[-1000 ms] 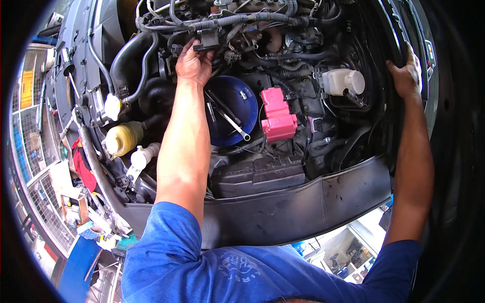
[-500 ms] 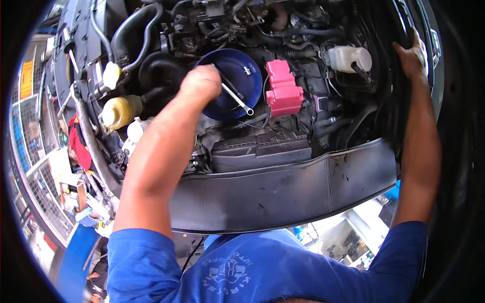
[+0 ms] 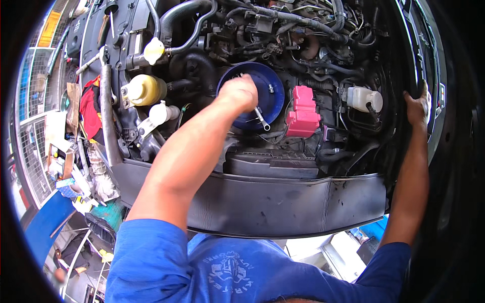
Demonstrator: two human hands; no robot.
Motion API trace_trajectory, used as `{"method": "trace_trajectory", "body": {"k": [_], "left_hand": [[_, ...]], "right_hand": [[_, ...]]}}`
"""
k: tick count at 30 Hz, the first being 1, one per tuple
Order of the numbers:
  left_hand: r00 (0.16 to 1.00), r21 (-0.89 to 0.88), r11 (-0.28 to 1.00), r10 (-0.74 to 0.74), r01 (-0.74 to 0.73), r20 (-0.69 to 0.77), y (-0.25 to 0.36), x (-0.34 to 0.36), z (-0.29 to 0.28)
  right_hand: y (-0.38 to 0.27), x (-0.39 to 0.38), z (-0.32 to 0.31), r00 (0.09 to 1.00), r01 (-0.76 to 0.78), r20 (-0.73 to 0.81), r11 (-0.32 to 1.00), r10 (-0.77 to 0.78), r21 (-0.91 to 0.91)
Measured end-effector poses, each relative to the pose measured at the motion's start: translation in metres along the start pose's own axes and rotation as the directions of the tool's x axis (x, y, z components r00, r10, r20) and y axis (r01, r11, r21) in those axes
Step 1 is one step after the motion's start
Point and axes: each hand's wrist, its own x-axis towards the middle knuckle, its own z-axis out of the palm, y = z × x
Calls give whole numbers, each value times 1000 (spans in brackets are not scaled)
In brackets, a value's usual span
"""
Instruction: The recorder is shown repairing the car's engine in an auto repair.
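Observation:
My left hand point(image 3: 237, 93) is down in a round blue tray point(image 3: 273, 101) in the engine bay, fingers closed; what they hold is hidden beneath them. A silver wrench point(image 3: 262, 120) sticks out below the hand, and a small metal piece point(image 3: 271, 88) lies to its right. My right hand point(image 3: 416, 106) is closed on the car's body edge point(image 3: 430, 118) along the right side. A pink plastic cover point(image 3: 302, 122) is beside the tray.
Yellow point(image 3: 144, 91) and white point(image 3: 359, 98) reservoirs flank the tray among hoses. A padded cover point(image 3: 268, 204) spans the near edge. At left are a red cloth point(image 3: 89, 111), piled clutter and wire mesh. A partly visible person point(image 3: 70, 257) is at lower left.
My left hand has left the black connector near the top and come down into the tray, fingers closed. My right hand stays on the edge; the whole view has shifted.

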Motion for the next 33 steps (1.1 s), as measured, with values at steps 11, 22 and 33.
{"method": "trace_trajectory", "body": {"k": [11, 22, 33], "left_hand": [[836, -580, -607, -454, -543, -308, -30, 98, -46], [798, -572, -557, -417, -603, -435, -8, 112, -40], [579, -441, -410, -726, -798, -372, 1, 124, -48]], "right_hand": [[-31, -4, -10, 997, -61, 43, 998, 61, -3], [-28, -4, -13, 993, -108, 54, 994, 107, 13], [-33, -7, -10, 991, -108, 75, 994, 107, 6]]}}
